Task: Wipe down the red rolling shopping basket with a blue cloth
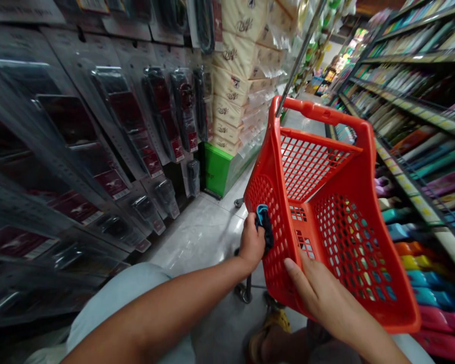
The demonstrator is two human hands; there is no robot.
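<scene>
In the middle of the head view stands a red plastic wheeled shopping basket (367,167), tilted, with lattice walls and a metal pull rod. Nothing shows inside it. My left hand (252,240) is closed around a small bunched black cloth (266,230) with blue trim, held against the basket's left wall. I cannot tell what the cloth is. Over the near rim of the basket lies my right hand (318,293), its thumb outside and its other fingers hidden. It grips the rim.
Packaged goods (109,111) hang on the left rack. Behind them rise stacked cream packs (231,86) on a green box (217,169). Shelves (420,86) of colourful goods line the right side. Grey tiled floor (200,227) runs between. A yellow shoe (278,321) shows below the basket.
</scene>
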